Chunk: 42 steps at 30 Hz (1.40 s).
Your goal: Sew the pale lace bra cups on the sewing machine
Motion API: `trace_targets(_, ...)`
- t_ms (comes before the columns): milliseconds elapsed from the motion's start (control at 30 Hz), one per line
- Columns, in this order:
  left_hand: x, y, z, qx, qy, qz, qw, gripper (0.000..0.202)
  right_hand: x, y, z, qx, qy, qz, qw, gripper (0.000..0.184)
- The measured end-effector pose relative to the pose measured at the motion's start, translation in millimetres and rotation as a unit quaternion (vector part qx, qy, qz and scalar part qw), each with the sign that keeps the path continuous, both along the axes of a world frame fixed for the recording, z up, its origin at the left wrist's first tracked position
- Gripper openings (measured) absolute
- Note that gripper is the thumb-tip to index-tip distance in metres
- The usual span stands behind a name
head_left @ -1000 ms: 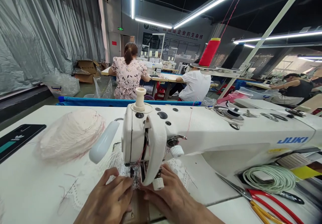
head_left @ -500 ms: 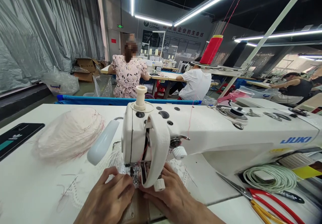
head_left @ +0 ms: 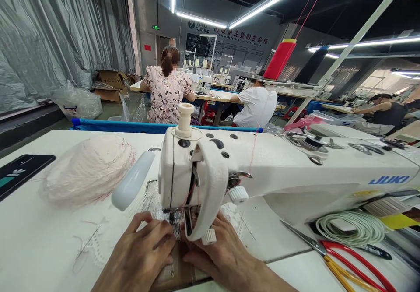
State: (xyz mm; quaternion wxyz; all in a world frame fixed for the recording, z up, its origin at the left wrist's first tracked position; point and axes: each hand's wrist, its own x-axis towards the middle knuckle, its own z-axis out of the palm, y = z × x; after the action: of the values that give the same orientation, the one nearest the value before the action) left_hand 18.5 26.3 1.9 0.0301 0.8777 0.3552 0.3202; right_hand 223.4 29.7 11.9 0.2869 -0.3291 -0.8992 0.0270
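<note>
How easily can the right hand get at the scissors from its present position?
Probably yes: the scissors lie to the right of the right hand, and the white tabletop between them shows nothing that blocks the way. The hand would only need to leave the white lace by the sewing machine.

Machine head point(head_left: 179, 171) blocking ahead, free tabletop point(head_left: 36, 244) left, scissors point(head_left: 323, 251) right

Two hands point(head_left: 144, 244) point(head_left: 221, 249), one phone point(head_left: 26, 174), one cord coil point(head_left: 370, 230) and one pair of scissors point(head_left: 323, 249) show. Nearby thread cones point(head_left: 280, 60) point(head_left: 310, 65) number two.
</note>
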Motion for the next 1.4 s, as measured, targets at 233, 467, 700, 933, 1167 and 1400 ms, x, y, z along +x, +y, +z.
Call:
trace_targets(233, -2, 2, -1.7, 0.063, 0.028, 0.02, 0.997, 0.029, -2, -2, 0.1, 0.009, 0.009, -0.006, 1.0, 0.02)
trace_targets(467, -1, 3, -5.0, 0.068, -0.006, 0.02, 0.998, 0.024, -1, -4, -0.4, 0.034, -0.018, -0.021, 0.999, 0.017)
trace_targets(700, 1, 4, -1.3, 0.058, 0.012, 0.028, 0.998, 0.023, -7, -7, -2.4, 0.072, -0.002, -0.004, 0.997, 0.026)
trace_targets(933, 2, 4, -5.3, 0.074, -0.005, 0.008, 0.997, 0.027, -7, -4, -9.7, 0.062, 0.001, 0.018, 0.998, 0.038)
trace_targets(1167, 4, -1, 3.9, 0.066, -0.012, 0.017, 0.998, 0.03, -8, -2, -11.7, 0.075, 0.006, 0.012, 0.997, 0.04)
trace_targets(1400, 3, 7, -12.7, 0.112, -0.006, 0.011, 0.994, 0.031, -10, -2, -11.9, 0.078, -0.012, 0.001, 0.997, 0.039)
